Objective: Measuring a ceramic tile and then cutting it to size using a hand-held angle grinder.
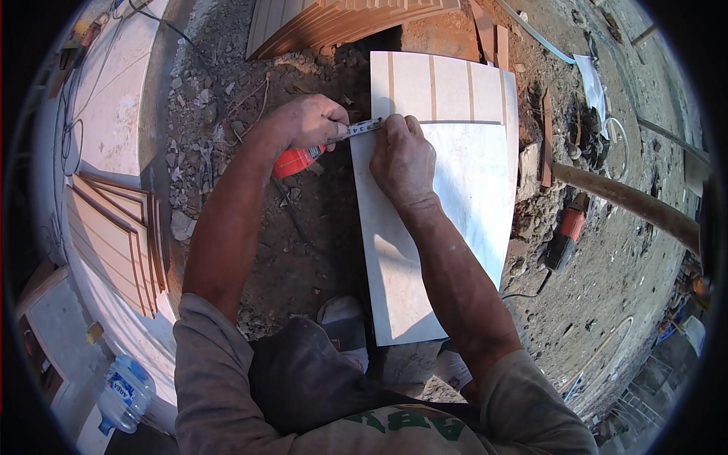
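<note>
My left hand [311, 123] is closed on a tape measure with a red case [296, 161], held just off the left edge of a pale tile. A short length of its white blade [362, 128] runs across to my right hand [403, 158]. The fingers of that hand pinch the blade at the tile's far left corner; whether they also hold a marker is hidden. The plain white tile [470, 197] lies over a larger cream tile with brown stripes [449, 85], whose far part shows beyond it.
Striped tiles [341, 26] stand stacked at the far side, and more [114, 239] lean at left. A red and black power tool [567, 231] lies on the dirt at right, near a wooden handle [629, 199]. A large water bottle [125, 393] lies at lower left.
</note>
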{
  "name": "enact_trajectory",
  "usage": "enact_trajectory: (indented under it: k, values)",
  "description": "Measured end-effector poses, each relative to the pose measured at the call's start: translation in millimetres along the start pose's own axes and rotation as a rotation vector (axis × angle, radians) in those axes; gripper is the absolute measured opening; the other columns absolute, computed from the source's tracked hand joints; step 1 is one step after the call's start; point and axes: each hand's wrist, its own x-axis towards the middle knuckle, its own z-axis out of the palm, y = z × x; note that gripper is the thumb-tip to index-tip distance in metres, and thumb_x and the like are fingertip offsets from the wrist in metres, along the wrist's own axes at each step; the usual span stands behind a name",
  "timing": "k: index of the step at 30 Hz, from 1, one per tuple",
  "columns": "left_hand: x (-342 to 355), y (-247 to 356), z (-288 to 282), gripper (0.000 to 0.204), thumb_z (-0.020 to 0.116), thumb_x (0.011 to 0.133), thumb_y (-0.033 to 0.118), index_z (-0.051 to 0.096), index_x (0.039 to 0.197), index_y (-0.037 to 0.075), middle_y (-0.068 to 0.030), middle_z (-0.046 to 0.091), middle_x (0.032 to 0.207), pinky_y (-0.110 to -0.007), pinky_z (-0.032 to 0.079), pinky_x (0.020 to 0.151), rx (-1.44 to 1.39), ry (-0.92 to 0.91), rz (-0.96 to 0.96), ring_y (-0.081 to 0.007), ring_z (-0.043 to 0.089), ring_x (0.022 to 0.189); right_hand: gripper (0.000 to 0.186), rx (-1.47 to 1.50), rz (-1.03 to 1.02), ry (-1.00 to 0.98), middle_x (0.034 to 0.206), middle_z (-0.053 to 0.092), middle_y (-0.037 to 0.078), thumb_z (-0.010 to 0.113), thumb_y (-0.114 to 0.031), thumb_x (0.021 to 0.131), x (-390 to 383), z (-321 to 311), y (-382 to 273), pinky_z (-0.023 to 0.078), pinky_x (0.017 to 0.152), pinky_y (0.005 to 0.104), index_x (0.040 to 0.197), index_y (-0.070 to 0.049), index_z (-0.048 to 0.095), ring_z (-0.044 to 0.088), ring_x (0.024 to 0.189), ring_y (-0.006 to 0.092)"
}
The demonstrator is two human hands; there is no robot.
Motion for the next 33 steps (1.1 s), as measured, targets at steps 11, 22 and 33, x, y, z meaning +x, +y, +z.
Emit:
enact_trajectory:
  k: [11,22,33]
  values:
    - [-5.5,7.8,-0.6,0.020,0.059,0.087,0.021,0.069,0.094,0.005,-0.0062,0.067,0.076,-0.034,0.050,0.070,0.056,0.021,-0.026,-0.0172,0.063,0.071,0.009,0.063,-0.133,0.058,0.080,0.054,0.015,0.059,-0.002,0.081,-15.2,-2.8,8.7,0.050,0.059,0.0464,0.087,-0.003,0.053,0.059,0.069,0.0361]
    - [-8.5,8.5,3.2,0.022,0.057,0.090,0.020,0.068,0.096,0.002,-0.0060,0.066,0.075,-0.032,0.049,0.065,0.133,0.164,0.014,-0.0149,0.062,0.069,0.004,0.045,-0.053,0.054,0.083,0.055,0.016,0.058,-0.007,0.086,1.4,-2.3,5.6,0.050,0.061,0.0480,0.086,-0.004,0.055,0.061,0.070,0.0375]
    - [-86.9,37.1,43.4,0.022,0.057,0.088,0.019,0.069,0.096,0.002,-0.0059,0.066,0.074,-0.031,0.049,0.066,0.059,0.155,-0.019,-0.0136,0.062,0.069,0.007,0.150,-0.265,0.100,0.077,0.055,0.012,0.062,-0.009,0.086,-69.5,-61.5,-15.9,0.049,0.057,0.0437,0.088,-0.007,0.056,0.060,0.066,0.0335]
